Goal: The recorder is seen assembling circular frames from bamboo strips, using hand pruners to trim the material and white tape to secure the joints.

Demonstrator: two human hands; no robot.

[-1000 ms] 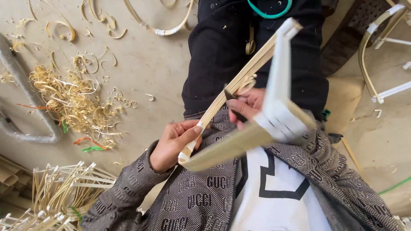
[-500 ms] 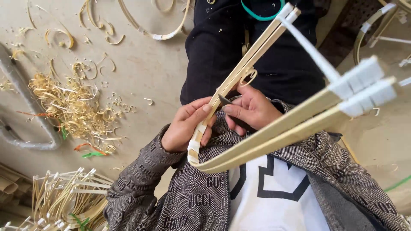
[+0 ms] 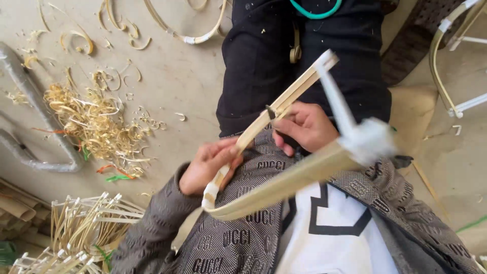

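My left hand (image 3: 209, 165) grips the lower end of a thin bamboo strip frame (image 3: 289, 99), close to its white-taped corner (image 3: 209, 194). My right hand (image 3: 306, 127) pinches a small dark blade (image 3: 270, 112) against the same strip, higher up. The frame bends round in a curved strip (image 3: 284, 182) that crosses my lap to a blurred white-taped joint (image 3: 368, 139). Another taped corner (image 3: 327, 58) sits at the upper end. Both hands are over my black trousers and patterned jacket.
A heap of bamboo shavings (image 3: 99, 124) lies on the concrete floor at left, beside a grey bent pipe (image 3: 38, 119). A pile of finished taped bamboo frames (image 3: 83, 228) is at lower left. Curved strips (image 3: 182, 33) lie at the top, and another frame (image 3: 446, 66) stands at right.
The frame has turned in my hands: its far taped joint swung in and down towards my lap. Both hands stay on the strip, with the blade still against it.
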